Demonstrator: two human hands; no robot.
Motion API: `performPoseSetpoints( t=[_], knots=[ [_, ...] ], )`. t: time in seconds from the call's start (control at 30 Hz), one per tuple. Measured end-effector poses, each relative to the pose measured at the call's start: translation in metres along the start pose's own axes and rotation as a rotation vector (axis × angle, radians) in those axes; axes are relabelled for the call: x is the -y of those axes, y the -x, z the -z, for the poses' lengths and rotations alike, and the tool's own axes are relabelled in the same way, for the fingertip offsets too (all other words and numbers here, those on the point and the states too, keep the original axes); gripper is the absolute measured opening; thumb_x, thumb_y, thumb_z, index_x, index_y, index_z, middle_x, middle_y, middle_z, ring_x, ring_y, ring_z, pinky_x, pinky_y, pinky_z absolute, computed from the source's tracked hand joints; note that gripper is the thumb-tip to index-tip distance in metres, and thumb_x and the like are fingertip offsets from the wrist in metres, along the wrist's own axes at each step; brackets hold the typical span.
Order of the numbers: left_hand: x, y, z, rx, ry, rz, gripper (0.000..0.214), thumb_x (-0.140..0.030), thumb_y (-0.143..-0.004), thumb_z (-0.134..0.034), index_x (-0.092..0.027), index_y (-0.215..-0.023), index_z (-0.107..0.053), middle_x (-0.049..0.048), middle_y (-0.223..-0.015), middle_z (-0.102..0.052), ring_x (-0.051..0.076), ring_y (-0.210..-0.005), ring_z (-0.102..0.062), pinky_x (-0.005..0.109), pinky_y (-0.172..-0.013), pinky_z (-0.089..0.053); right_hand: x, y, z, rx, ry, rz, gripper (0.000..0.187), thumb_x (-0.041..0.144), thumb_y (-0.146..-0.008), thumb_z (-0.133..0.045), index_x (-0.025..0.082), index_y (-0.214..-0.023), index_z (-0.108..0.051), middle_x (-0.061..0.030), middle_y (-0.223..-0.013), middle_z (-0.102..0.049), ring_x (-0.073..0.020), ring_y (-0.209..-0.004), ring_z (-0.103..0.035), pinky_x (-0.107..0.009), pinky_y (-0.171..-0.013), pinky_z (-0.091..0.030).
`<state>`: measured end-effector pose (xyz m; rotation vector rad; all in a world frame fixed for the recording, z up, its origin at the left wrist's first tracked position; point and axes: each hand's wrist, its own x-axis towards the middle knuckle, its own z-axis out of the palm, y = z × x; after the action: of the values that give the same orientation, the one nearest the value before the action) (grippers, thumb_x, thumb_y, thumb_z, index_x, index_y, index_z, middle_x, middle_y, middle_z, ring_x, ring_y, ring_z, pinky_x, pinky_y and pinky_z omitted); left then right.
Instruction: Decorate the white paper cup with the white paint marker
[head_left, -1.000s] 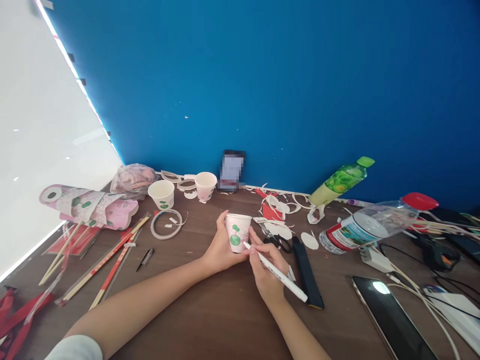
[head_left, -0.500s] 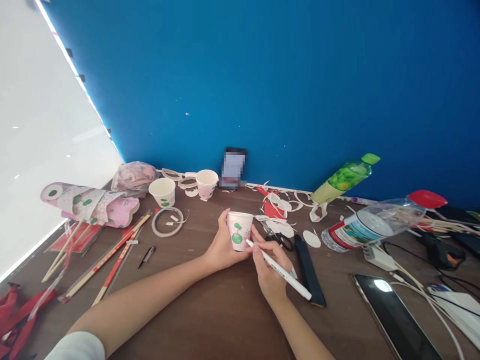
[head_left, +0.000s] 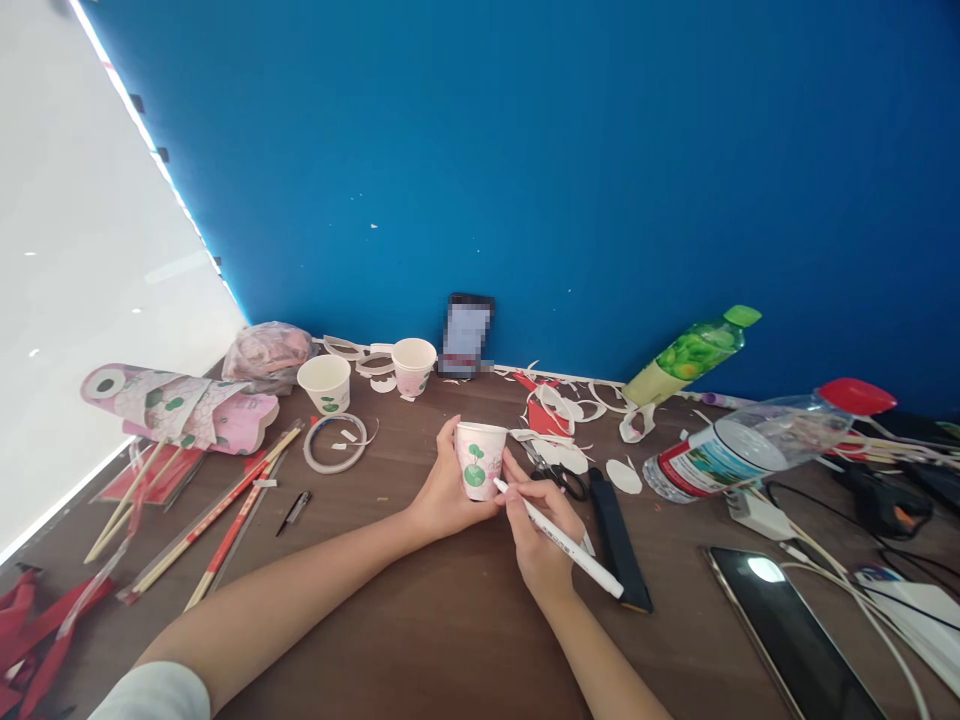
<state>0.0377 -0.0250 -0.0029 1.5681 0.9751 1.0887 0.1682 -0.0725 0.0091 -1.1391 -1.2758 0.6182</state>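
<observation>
My left hand (head_left: pixel 442 492) is wrapped round a small paper cup (head_left: pixel 481 462), pink and white with green leaf prints, held upright in front of me. In my right hand (head_left: pixel 544 540) is a white marker pen (head_left: pixel 574 560), its tip at the lower right side of the cup. Whether the tip touches the cup I cannot tell. Some fingertips of my right hand reach the cup's right edge. Just right of that hand lie black-handled scissors (head_left: pixel 568 482) and a long dark case (head_left: pixel 619 545).
Paper cups (head_left: pixel 325 384) and a tape roll (head_left: pixel 335 444) stand and lie left; chopsticks (head_left: pixel 232 530) are nearer. A phone (head_left: pixel 465 338) leans on the blue wall (head_left: pixel 525 180). Paper scraps (head_left: pixel 561 456), a green bottle (head_left: pixel 686 355), a red-capped bottle (head_left: pixel 739 450) and another phone (head_left: pixel 795 630) lie right.
Almost nothing differs. Both hands, the cup and the marker pen keep nearly the same place; the cup seems turned or tilted very slightly.
</observation>
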Motion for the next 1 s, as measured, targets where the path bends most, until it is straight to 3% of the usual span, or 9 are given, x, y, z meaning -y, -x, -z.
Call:
performPoseSetpoints(
  t=[0.2, 0.5, 0.77, 0.9, 1.0],
  knots=[
    [-0.0036, 0.0004, 0.0003, 0.000, -0.019, 0.009, 0.105, -0.031, -0.067, -0.076, -0.018, -0.138, 0.000, 0.0188, -0.133, -0.040, 0.027, -0.122, -0.049, 0.044, -0.104, -0.040, 0.0024, -0.0014, -0.0008, -0.041, -0.027, -0.021, 0.012, 0.030, -0.083, -0.061, 0.023, -0.075, -0.056, -0.0076, -0.077, -0.077, -0.0302, -0.096, -0.073, -0.037, -0.067, -0.061],
    [-0.0035, 0.0007, -0.0006, 0.001, -0.021, -0.005, 0.103, -0.026, -0.066, -0.075, -0.018, -0.138, -0.001, 0.0178, -0.129, -0.045, 0.027, -0.121, -0.050, 0.045, -0.103, -0.040, 0.0052, -0.0016, -0.0032, -0.075, 0.016, -0.021, 0.012, 0.030, -0.082, -0.063, 0.022, -0.074, -0.058, -0.0054, -0.071, -0.076, -0.0236, -0.067, -0.074, -0.034, -0.060, -0.060],
    [-0.0014, 0.0011, 0.0000, -0.002, -0.017, -0.016, 0.104, -0.028, -0.069, -0.075, -0.019, -0.139, 0.002, 0.0175, -0.129, -0.044, 0.027, -0.124, -0.047, 0.045, -0.104, -0.039, 0.0042, -0.0025, -0.0014, -0.081, 0.003, -0.036, 0.013, 0.031, -0.082, -0.063, 0.022, -0.074, -0.058, -0.0064, -0.072, -0.077, -0.0258, -0.073, -0.075, -0.034, -0.060, -0.060],
    [0.0004, 0.0012, -0.0003, -0.009, -0.011, -0.015, 0.106, -0.031, -0.068, -0.076, -0.020, -0.140, 0.002, 0.0172, -0.129, -0.044, 0.028, -0.125, -0.046, 0.045, -0.105, -0.039, 0.0028, -0.0020, -0.0022, -0.079, -0.024, -0.057, 0.014, 0.031, -0.081, -0.064, 0.021, -0.073, -0.058, -0.0090, -0.087, -0.078, -0.0254, -0.076, -0.075, -0.032, -0.058, -0.060],
    [0.0001, 0.0013, 0.0000, -0.004, -0.013, -0.010, 0.107, -0.029, -0.067, -0.076, -0.021, -0.140, 0.002, 0.0178, -0.132, -0.042, 0.028, -0.125, -0.047, 0.045, -0.104, -0.039, 0.0023, -0.0018, -0.0024, -0.081, -0.027, -0.070, 0.013, 0.031, -0.081, -0.064, 0.022, -0.072, -0.059, -0.0084, -0.087, -0.078, -0.0271, -0.080, -0.075, -0.033, -0.059, -0.060]
  ],
)
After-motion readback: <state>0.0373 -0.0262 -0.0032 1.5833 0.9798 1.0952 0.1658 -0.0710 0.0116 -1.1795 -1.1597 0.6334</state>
